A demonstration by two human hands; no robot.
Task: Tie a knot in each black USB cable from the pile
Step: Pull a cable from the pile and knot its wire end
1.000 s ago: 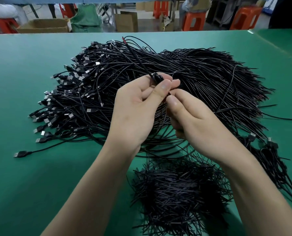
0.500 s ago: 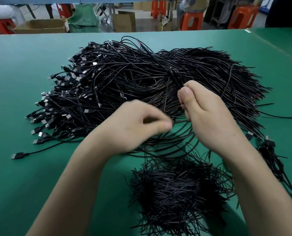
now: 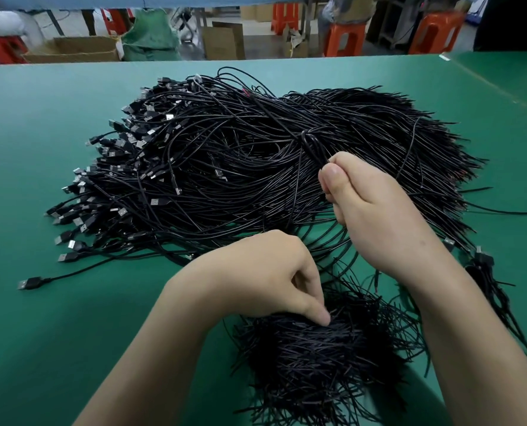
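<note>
Your right hand (image 3: 388,216) is closed in a pinch, with the thumb laid against the curled fingers and clamped on one black cable (image 3: 306,137) where it leaves your fingertips. Just beyond the pinch, that cable forms a small loop that crosses itself at the top. I cannot tell whether the knot is drawn tight. Hand and loop sit over the near right part of the pile (image 3: 225,167), with the loop resting against the strands there.

Your left hand (image 3: 256,278) is off the pile's near edge. Its fingers are curled and its thumb tip is pressed down into a heap (image 3: 317,364) of short black strands. I cannot tell whether thumb and forefinger have caught a strand or only touch the heap. The heap lies just nearer to you than the pile, and its far strands reach the pile's lowest cables.

In the pile the cables run roughly side to side. The plugs (image 3: 102,192) fan out along its left edge, and the bare ends (image 3: 440,142) bristle along its right. One stray cable (image 3: 30,283) lies apart from the pile's near left corner, plug outward. A thinner bunch (image 3: 486,272) of cables trails off the pile's near right corner, beside your right wrist.

The green table (image 3: 40,149) shows on all sides of the pile. Beyond the pile's far side, past the table edge, stand cardboard boxes (image 3: 71,49) and orange stools (image 3: 343,38).
</note>
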